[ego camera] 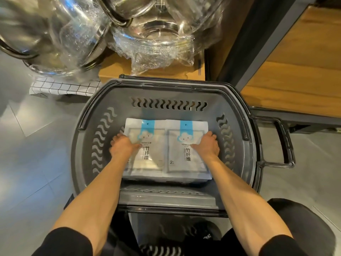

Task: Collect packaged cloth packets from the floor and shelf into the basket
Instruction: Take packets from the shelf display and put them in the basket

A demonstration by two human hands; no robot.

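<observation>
Head view: grey basket (166, 85) on tile floor (36, 145). Two packets lie flat inside, side by side, edges touching. Left hand (122, 146) grips left packet (147, 152) at its outer edge, thumb on top, fingers curled over the side. Right hand (207, 146) does the same on right packet (184, 159). Beyond the basket: plastic-wrapped steel pots (156, 30) on a cardboard box (118, 71), checked cloth (64, 87) left, wooden shelf (295, 71) right.

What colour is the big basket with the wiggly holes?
The basket is dark grey all over, seen best in the head view.
</observation>
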